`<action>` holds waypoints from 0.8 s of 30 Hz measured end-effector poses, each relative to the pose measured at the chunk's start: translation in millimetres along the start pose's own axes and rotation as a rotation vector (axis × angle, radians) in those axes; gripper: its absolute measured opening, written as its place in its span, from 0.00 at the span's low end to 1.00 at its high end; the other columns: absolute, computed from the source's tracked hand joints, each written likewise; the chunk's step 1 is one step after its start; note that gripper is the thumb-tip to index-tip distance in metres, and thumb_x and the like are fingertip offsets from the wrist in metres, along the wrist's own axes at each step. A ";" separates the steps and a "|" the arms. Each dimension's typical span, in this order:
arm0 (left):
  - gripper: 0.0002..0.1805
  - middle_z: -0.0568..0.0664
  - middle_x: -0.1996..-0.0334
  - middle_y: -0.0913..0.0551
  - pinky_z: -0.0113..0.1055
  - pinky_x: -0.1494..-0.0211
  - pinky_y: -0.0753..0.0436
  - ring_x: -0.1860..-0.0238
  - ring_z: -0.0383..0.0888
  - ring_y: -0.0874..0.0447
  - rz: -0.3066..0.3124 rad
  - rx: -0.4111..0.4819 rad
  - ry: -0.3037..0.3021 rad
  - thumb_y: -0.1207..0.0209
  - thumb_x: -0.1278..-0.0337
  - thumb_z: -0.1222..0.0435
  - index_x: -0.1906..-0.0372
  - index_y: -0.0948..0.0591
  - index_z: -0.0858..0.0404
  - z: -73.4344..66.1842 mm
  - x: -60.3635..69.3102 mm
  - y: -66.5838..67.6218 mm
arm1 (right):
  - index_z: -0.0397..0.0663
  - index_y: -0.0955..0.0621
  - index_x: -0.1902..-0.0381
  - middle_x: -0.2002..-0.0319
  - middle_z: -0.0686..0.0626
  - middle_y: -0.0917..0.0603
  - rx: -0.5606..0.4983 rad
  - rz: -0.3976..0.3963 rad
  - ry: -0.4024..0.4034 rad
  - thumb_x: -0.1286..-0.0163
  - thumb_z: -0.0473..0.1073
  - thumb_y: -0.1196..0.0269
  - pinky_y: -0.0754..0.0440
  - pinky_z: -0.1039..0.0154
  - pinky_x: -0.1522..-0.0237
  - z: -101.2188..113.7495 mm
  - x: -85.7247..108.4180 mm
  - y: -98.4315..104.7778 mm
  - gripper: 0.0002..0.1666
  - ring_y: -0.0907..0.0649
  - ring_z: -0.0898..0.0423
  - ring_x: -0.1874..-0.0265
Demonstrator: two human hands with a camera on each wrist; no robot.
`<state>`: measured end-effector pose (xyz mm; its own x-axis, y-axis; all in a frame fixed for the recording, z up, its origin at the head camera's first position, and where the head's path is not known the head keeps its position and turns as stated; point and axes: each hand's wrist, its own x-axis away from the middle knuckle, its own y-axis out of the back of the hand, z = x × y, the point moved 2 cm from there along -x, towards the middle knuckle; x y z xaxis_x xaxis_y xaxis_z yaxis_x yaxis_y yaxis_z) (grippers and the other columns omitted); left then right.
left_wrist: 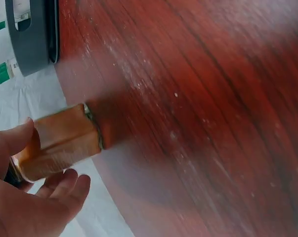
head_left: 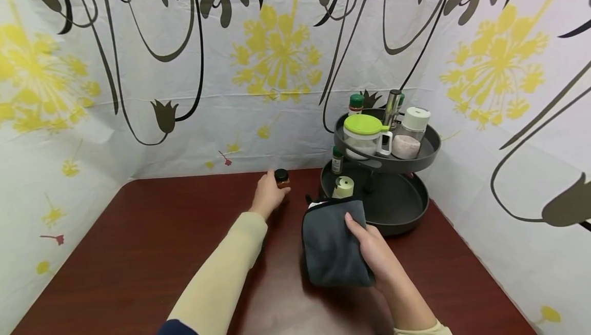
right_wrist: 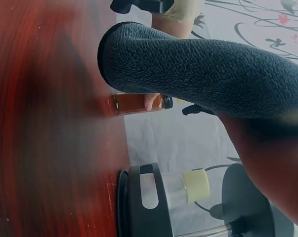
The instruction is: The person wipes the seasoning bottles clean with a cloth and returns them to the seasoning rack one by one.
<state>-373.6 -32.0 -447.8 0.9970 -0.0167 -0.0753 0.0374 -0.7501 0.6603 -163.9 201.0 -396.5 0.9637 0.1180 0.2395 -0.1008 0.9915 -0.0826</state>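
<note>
At the back of the table, my left hand (head_left: 269, 194) grips a square glass spice jar (left_wrist: 62, 143) with orange-brown contents and a black lid. The jar is upright, its base at or just above the tabletop; I cannot tell if it touches. In the left wrist view the thumb lies on one side of the jar and the fingers on the other. My right hand (head_left: 376, 253) holds a folded dark grey cloth (head_left: 333, 245), thumb on its near face, in front of the two-tier rack. The other fingers are hidden behind the cloth.
A dark two-tier round rack (head_left: 427, 204) stands at the back right of the reddish wooden table (head_left: 152, 253). On its upper tier are a jar with a lime-green lid (head_left: 365, 124), a white-capped jar (head_left: 415, 119) and green-capped bottles. A pale-yellow-capped container (head_left: 343, 186) sits on the lower tier.
</note>
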 end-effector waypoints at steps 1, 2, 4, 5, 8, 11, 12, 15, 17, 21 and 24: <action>0.42 0.67 0.30 0.24 0.57 0.28 0.21 0.29 0.63 0.23 -0.007 0.010 -0.007 0.28 0.33 0.59 0.21 0.34 0.66 1.4 1.3 2.3 | 0.40 0.32 0.23 0.44 0.48 0.14 -0.019 0.012 -0.002 0.16 0.69 0.51 0.13 0.61 0.45 0.1 0.0 -0.8 0.43 0.11 0.56 0.50; 0.41 0.67 0.31 0.23 0.57 0.29 0.20 0.29 0.63 0.22 -0.013 0.014 -0.014 0.28 0.33 0.59 0.22 0.33 0.65 2.9 3.0 4.8 | 0.40 0.34 0.22 0.43 0.49 0.14 -0.038 0.028 -0.006 0.16 0.69 0.51 0.13 0.61 0.44 0.1 -0.1 -1.4 0.44 0.12 0.57 0.49; 0.39 0.67 0.32 0.23 0.57 0.28 0.21 0.29 0.63 0.22 -0.018 0.033 -0.018 0.28 0.33 0.60 0.23 0.31 0.65 3.7 9.5 11.8 | 0.42 0.37 0.20 0.41 0.49 0.15 -0.085 0.059 -0.020 0.17 0.70 0.51 0.13 0.59 0.42 0.0 -1.0 -2.6 0.45 0.12 0.57 0.48; 0.39 0.66 0.32 0.23 0.57 0.28 0.21 0.29 0.62 0.23 -0.023 0.037 -0.022 0.28 0.33 0.60 0.23 0.31 0.64 4.9 12.6 15.2 | 0.43 0.38 0.20 0.41 0.50 0.16 -0.106 0.067 -0.024 0.17 0.70 0.50 0.13 0.59 0.42 0.1 -1.5 -3.2 0.45 0.12 0.58 0.47; 0.37 0.63 0.32 0.23 0.58 0.28 0.21 0.29 0.61 0.23 -0.038 0.060 -0.030 0.29 0.32 0.58 0.24 0.29 0.63 4.9 23.5 27.7 | 0.46 0.40 0.19 0.40 0.53 0.16 -0.157 0.081 -0.030 0.17 0.69 0.49 0.14 0.60 0.40 0.0 -3.5 -4.1 0.44 0.13 0.59 0.46; 0.34 0.61 0.34 0.20 0.59 0.30 0.20 0.31 0.60 0.21 -0.058 0.093 -0.050 0.29 0.32 0.57 0.28 0.27 0.62 -2.3 36.7 43.2 | 0.48 0.40 0.18 0.39 0.56 0.18 -0.221 0.070 -0.032 0.16 0.65 0.48 0.15 0.61 0.39 0.1 -5.8 -4.7 0.41 0.14 0.61 0.45; 0.32 0.60 0.36 0.19 0.59 0.31 0.19 0.32 0.59 0.20 -0.062 0.103 -0.061 0.29 0.32 0.57 0.29 0.26 0.62 -5.8 41.8 48.4 | 0.49 0.41 0.18 0.37 0.56 0.19 -0.247 0.073 -0.033 0.15 0.63 0.49 0.16 0.62 0.39 0.3 -6.5 -5.1 0.40 0.15 0.62 0.44; 0.31 0.58 0.38 0.16 0.58 0.33 0.18 0.34 0.57 0.17 -0.066 0.129 -0.087 0.28 0.33 0.57 0.30 0.25 0.59 -17.5 62.0 64.2 | 0.54 0.45 0.16 0.29 0.56 0.28 -0.313 0.081 -0.041 0.15 0.61 0.49 0.17 0.63 0.36 1.3 -8.7 -7.5 0.39 0.17 0.63 0.40; 0.31 0.56 0.39 0.15 0.56 0.36 0.16 0.37 0.55 0.15 -0.071 0.146 -0.101 0.28 0.33 0.57 0.30 0.25 0.58 -23.2 79.2 73.6 | 0.57 0.47 0.16 0.25 0.55 0.33 -0.355 0.097 -0.044 0.15 0.60 0.48 0.18 0.63 0.35 2.4 -10.5 -10.5 0.40 0.19 0.63 0.39; 0.30 0.54 0.43 0.12 0.52 0.42 0.12 0.43 0.52 0.11 -0.097 0.192 -0.112 0.26 0.36 0.59 0.32 0.22 0.56 -27.0 119.3 87.8 | 0.57 0.47 0.16 0.27 0.55 0.30 -0.417 0.116 -0.051 0.15 0.58 0.47 0.18 0.61 0.34 2.9 -14.8 -18.3 0.39 0.18 0.62 0.38; 0.29 0.53 0.45 0.11 0.50 0.44 0.11 0.45 0.50 0.10 -0.122 0.224 -0.107 0.25 0.37 0.61 0.33 0.21 0.56 -23.8 146.2 92.0 | 0.56 0.45 0.17 0.31 0.56 0.26 -0.443 0.119 -0.049 0.14 0.57 0.49 0.18 0.61 0.34 1.9 -16.6 -24.3 0.36 0.17 0.61 0.39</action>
<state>-222.8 -87.7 -380.2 0.9729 0.0216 -0.2303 0.1286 -0.8780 0.4610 -177.9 175.1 -396.6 0.9380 0.2427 0.2476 -0.0845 0.8526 -0.5157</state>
